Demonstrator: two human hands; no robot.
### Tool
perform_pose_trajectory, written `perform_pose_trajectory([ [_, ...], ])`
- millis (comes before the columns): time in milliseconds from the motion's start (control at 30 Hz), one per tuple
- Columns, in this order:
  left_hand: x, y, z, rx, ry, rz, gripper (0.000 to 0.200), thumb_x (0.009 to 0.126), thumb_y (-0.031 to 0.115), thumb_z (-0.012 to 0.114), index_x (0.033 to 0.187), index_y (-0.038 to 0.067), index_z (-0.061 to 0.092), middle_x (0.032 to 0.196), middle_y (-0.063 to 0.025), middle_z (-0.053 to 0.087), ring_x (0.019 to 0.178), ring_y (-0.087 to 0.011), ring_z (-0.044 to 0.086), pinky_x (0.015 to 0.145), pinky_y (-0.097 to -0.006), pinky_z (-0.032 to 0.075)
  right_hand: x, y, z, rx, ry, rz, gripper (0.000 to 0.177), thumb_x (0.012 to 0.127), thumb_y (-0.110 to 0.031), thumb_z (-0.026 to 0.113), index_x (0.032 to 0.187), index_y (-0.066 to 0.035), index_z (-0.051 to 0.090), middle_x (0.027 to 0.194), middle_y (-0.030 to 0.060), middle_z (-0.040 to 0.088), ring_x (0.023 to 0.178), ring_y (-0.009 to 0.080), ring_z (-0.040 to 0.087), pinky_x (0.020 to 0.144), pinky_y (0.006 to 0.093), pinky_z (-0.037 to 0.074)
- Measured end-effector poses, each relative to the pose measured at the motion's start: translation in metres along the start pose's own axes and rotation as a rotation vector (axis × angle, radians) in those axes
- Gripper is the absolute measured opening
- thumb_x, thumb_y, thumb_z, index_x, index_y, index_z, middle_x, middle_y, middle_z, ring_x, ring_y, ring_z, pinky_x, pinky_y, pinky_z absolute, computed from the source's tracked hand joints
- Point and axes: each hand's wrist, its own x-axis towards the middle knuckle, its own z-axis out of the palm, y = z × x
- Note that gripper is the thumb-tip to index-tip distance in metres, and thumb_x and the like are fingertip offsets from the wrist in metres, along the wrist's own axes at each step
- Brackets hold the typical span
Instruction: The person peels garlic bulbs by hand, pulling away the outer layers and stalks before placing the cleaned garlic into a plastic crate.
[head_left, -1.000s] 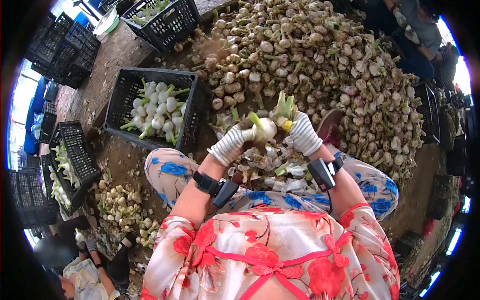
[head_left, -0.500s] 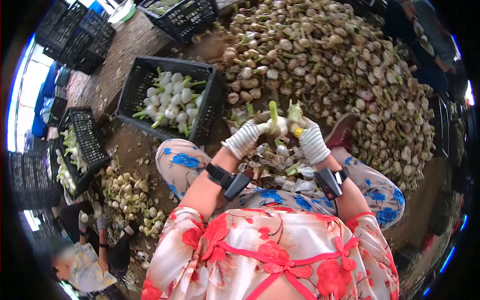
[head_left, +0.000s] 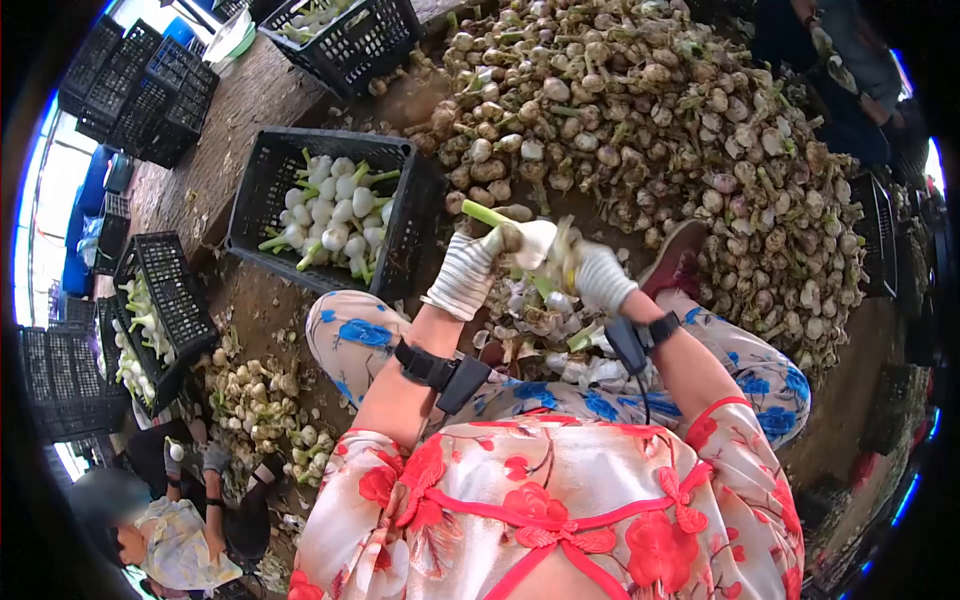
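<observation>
A garlic bulb with a trimmed green stem points up and left between my hands. My left hand, in a striped white glove, is closed around it near the stem. My right hand, gloved too, is closed at the bulb's right side on a strip of garlic skin, blurred by motion. A small patch of yellow shows at its fingertips, too smeared to name. Below both hands, peeled-off skins and stems lie between my legs.
A black crate of cleaned garlic stands at left front. Beyond my hands spreads a big heap of unpeeled garlic. More crates and a smaller garlic pile lie left. A co-worker sits lower left; another person is upper right.
The bulb has tipped from upright to leaning left, its stem swinging left. My left hand has turned and shifted slightly left. The right hand has moved a little left, pulling skin at the bulb.
</observation>
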Motion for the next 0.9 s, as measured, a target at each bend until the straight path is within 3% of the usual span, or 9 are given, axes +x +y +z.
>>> perform_pose_trajectory([
  [33,0.006,-0.002,-0.002,-0.166,0.012,-0.023,0.030,0.080,0.013,0.062,0.104,-0.002,0.054,0.091,-0.0080,0.060,0.081,-0.0170,0.059,0.075,-0.0301,0.049,-0.019,-0.019,-0.028,-0.079,-0.249,-0.126,0.024,0.077,-0.023,0.056,0.079,0.001,0.058,0.073,0.0212,0.059,0.068,0.0342,0.057,0.061,0.0328,0.047],
  [167,0.014,-0.006,-0.008,-0.511,0.022,-0.153,0.030,0.079,0.009,0.060,0.105,-0.003,0.052,0.101,-0.0170,0.058,0.095,-0.0282,0.057,0.085,-0.0396,0.049,-0.044,-0.044,-0.085,0.917,-0.431,0.125,0.035,0.078,-0.018,0.058,0.109,-0.002,0.052,0.088,0.0025,0.059,0.074,0.0102,0.055,0.068,0.0303,0.047],
  [267,0.013,-0.001,0.006,-0.398,0.062,-0.150,0.030,0.078,0.004,0.058,0.107,-0.002,0.052,0.101,-0.0155,0.059,0.092,-0.0267,0.058,0.082,-0.0377,0.050,-0.041,-0.036,-0.091,-0.103,-0.385,0.002,0.026,0.078,-0.018,0.058,0.101,-0.004,0.058,0.087,0.0148,0.061,0.075,0.0243,0.060,0.067,0.0322,0.046],
  [300,0.012,-0.001,0.008,-0.298,0.108,-0.126,0.031,0.077,0.000,0.057,0.108,0.000,0.052,0.100,-0.0145,0.059,0.090,-0.0257,0.059,0.081,-0.0366,0.050,-0.038,-0.037,-0.092,-0.107,-0.384,0.002,0.026,0.078,-0.018,0.058,0.101,-0.004,0.058,0.087,0.0148,0.061,0.075,0.0243,0.060,0.067,0.0322,0.046],
  [367,0.013,-0.003,0.009,-0.250,0.099,-0.067,0.033,0.079,0.000,0.054,0.111,0.002,0.050,0.101,-0.0144,0.059,0.092,-0.0260,0.059,0.081,-0.0376,0.050,-0.034,-0.038,-0.092,0.090,-0.138,0.124,0.026,0.078,-0.021,0.057,0.097,-0.004,0.060,0.089,0.0196,0.059,0.079,0.0318,0.058,0.067,0.0340,0.046],
  [467,0.008,-0.001,0.014,-0.149,0.065,0.019,0.035,0.079,-0.001,0.051,0.114,0.004,0.049,0.100,-0.0130,0.059,0.092,-0.0239,0.058,0.081,-0.0342,0.049,-0.029,-0.058,-0.078,0.521,0.164,-0.207,0.032,0.078,-0.021,0.058,0.099,0.003,0.057,0.089,0.0162,0.062,0.082,0.0235,0.060,0.073,0.0336,0.046],
  [733,0.000,-0.008,0.019,-0.078,0.094,0.040,0.024,0.082,0.014,0.059,0.103,0.002,0.055,0.090,-0.0060,0.060,0.083,-0.0156,0.058,0.072,-0.0280,0.050,-0.017,-0.088,-0.069,0.970,0.061,0.189,0.031,0.079,-0.019,0.064,0.099,0.003,0.057,0.084,0.0097,0.063,0.076,0.0126,0.057,0.067,0.0254,0.047],
  [800,0.001,-0.005,0.015,-0.196,0.130,-0.019,0.020,0.081,0.012,0.059,0.099,0.002,0.056,0.087,-0.0067,0.061,0.079,-0.0158,0.059,0.069,-0.0296,0.051,-0.016,-0.079,-0.066,1.405,-0.084,0.327,0.028,0.080,-0.019,0.064,0.096,0.003,0.057,0.082,0.0073,0.062,0.076,0.0102,0.056,0.065,0.0239,0.046],
  [900,0.004,-0.002,0.015,-0.129,0.160,0.004,0.020,0.079,0.013,0.062,0.096,0.004,0.057,0.085,-0.0080,0.061,0.078,-0.0175,0.060,0.069,-0.0318,0.052,-0.023,-0.090,-0.079,1.225,-0.084,0.320,0.035,0.079,-0.027,0.064,0.093,0.004,0.057,0.078,0.0074,0.061,0.070,0.0107,0.054,0.062,0.0246,0.045],
])
